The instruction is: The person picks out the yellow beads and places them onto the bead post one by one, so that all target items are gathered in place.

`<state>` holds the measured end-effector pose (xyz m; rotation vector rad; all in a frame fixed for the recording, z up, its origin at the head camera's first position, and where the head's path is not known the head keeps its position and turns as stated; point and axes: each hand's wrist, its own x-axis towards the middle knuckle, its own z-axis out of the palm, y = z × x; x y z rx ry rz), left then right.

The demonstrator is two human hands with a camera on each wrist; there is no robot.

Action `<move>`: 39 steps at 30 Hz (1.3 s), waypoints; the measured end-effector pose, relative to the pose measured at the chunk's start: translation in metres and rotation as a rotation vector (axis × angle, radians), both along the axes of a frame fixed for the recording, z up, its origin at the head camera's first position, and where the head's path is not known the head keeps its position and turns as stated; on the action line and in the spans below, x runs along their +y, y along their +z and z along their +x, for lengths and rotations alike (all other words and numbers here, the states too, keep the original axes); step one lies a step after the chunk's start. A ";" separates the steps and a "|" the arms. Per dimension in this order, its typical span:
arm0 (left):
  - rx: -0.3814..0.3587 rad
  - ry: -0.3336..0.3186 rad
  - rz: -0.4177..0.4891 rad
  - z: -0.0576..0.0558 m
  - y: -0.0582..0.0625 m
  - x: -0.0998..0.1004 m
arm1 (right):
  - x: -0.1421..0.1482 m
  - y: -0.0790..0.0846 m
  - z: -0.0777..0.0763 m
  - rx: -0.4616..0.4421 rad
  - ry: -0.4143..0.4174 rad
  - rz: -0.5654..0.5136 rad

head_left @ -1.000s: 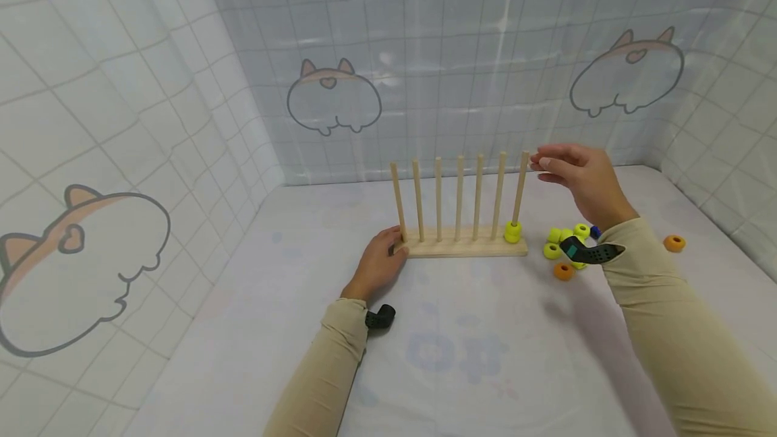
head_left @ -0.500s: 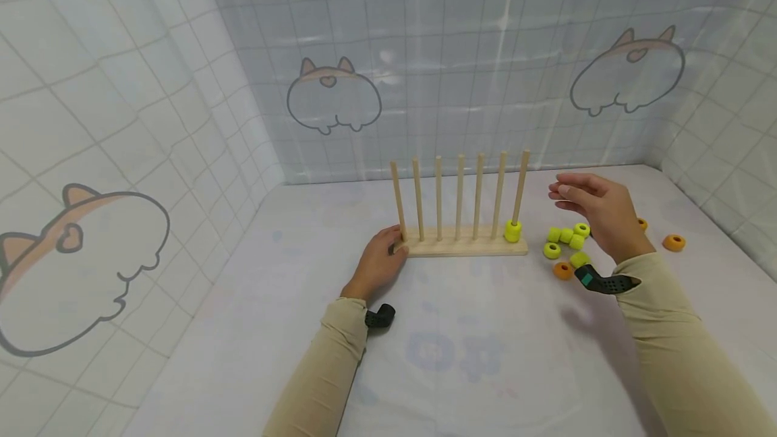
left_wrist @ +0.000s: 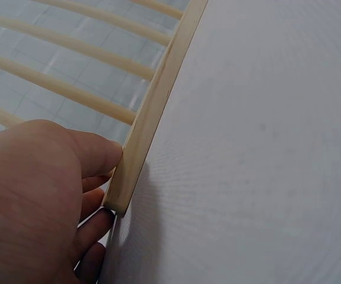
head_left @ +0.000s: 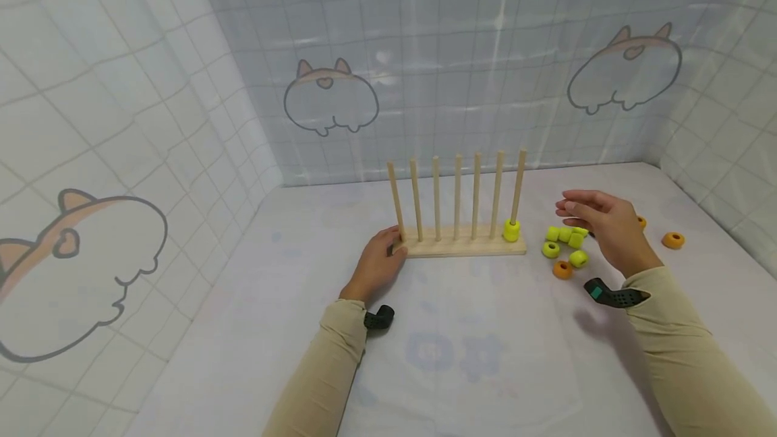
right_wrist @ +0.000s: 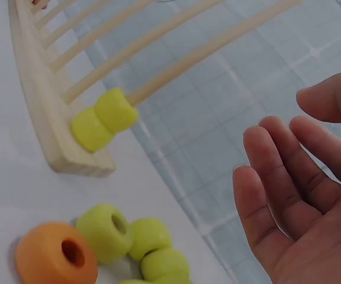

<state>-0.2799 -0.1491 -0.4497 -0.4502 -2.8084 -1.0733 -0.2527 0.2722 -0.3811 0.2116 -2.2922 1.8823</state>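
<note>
- The wooden rack (head_left: 458,247) is being supported by the pale tabletop (head_left: 291,241), its seven pegs standing upright in a row.
- Its left end is being gripped by the left hand (head_left: 379,263), with thumb and fingers being clamped on the base.
- Two stacked yellow beads (head_left: 512,230) are being held at the foot of the rightmost peg (head_left: 518,187).
- The right hand (head_left: 614,226) is being held in the air to the right of the rack, its fingers being loosely bent and its thumb set apart from them.
- Loose yellow beads (head_left: 566,235) are being borne by the tabletop between the rack and that hand.
- An orange bead (head_left: 562,274) is being seen just beside them; another orange bead (head_left: 673,244) is lying farther right.
- Dark wrist cameras (head_left: 379,317) are being worn over beige sleeves (head_left: 328,369).
</note>
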 end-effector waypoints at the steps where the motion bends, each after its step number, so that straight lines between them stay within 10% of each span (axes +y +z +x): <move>1: 0.000 0.000 0.000 0.000 0.000 0.000 | 0.001 -0.001 0.000 -0.010 0.000 0.012; 11: -0.011 0.004 0.001 0.000 0.000 0.001 | 0.018 -0.014 0.009 -0.045 -0.009 0.089; 22: -0.009 0.001 0.015 0.000 0.002 -0.001 | 0.035 -0.031 0.011 -0.044 0.042 -0.097; 39: -0.015 -0.001 0.017 0.001 0.004 -0.001 | 0.055 -0.042 0.016 -0.136 0.064 0.204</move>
